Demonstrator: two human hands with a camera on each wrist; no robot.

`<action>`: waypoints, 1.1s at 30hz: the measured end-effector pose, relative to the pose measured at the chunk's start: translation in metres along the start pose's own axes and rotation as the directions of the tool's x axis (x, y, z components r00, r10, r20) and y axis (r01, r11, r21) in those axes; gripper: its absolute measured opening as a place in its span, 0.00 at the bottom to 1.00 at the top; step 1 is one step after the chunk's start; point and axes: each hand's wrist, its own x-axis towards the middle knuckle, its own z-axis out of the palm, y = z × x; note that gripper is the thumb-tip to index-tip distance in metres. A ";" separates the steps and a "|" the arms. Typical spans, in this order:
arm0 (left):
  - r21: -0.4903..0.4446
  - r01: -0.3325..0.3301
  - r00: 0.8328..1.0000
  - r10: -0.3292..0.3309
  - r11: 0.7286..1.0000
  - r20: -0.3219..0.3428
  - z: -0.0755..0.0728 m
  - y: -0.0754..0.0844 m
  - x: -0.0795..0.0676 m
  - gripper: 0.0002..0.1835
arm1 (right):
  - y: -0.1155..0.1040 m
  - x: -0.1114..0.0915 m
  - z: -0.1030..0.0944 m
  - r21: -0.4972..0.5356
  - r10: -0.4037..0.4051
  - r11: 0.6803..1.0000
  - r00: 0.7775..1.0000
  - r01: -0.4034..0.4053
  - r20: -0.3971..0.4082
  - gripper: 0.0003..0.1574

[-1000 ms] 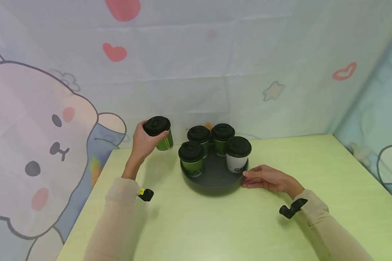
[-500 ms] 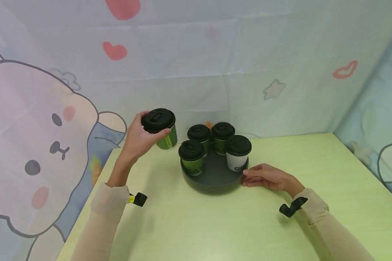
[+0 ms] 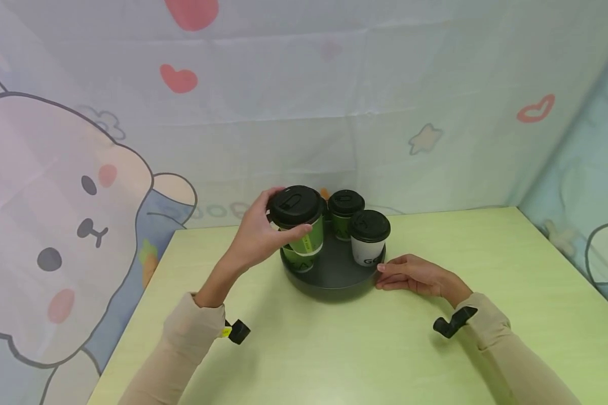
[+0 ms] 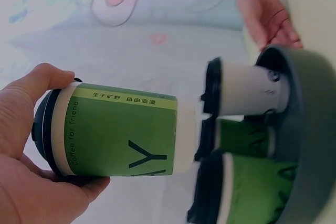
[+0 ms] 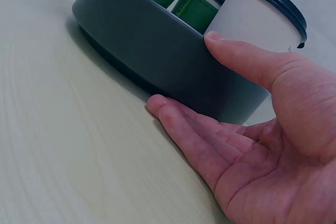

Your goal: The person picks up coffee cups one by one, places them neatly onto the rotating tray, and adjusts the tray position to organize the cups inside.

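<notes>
My left hand [image 3: 260, 233] grips a green paper coffee cup [image 4: 121, 132] by its upper part, just below the black lid [image 3: 296, 204]. In the head view this cup is over the left side of a dark grey round tray [image 3: 336, 284], and its base is off the tray in the left wrist view. A front-left green cup [image 3: 300, 263] is partly covered by it; the back-left one is mostly hidden. Another green cup [image 3: 342, 226] and a white cup [image 3: 367, 251] stand on the tray. My right hand [image 3: 418, 275] holds the tray's right edge, thumb at the rim, fingers low against the wall.
The tray rests on a pale yellow-green table [image 3: 334, 354] near its back edge. Behind hangs a cloth backdrop [image 3: 294, 84] printed with hearts and a bear. Black wrist cameras [image 3: 238, 332] are strapped to both forearms.
My left hand first lifted the green cup slightly, then carried it right, from beside the tray to over its left side. My right hand and the tray have stayed in place.
</notes>
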 end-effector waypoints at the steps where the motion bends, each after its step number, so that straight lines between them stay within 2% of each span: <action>1: -0.003 -0.003 1.000 0.003 1.000 0.006 0.005 -0.001 0.000 0.48 | 0.000 0.000 0.000 -0.002 0.000 1.000 1.000 0.000 0.001 0.21; 9: 0.017 -0.034 0.999 0.034 0.999 0.034 0.041 -0.012 -0.001 0.48 | -0.002 -0.001 0.001 -0.005 -0.002 1.000 1.000 0.002 0.005 0.20; 17: 0.098 -0.004 0.997 -0.005 0.995 0.083 0.073 -0.025 -0.002 0.51 | -0.002 -0.002 0.001 -0.005 0.000 1.000 1.000 0.000 -0.001 0.19; 25: 0.139 -0.002 0.992 -0.015 0.990 0.124 0.092 -0.036 -0.005 0.52 | -0.001 -0.002 0.001 -0.003 -0.002 1.000 1.000 0.002 0.002 0.20; 33: 0.148 -0.011 0.990 -0.009 0.989 0.139 0.103 -0.047 -0.008 0.52 | 0.000 -0.001 0.001 0.009 -0.005 1.000 1.000 0.005 -0.010 0.20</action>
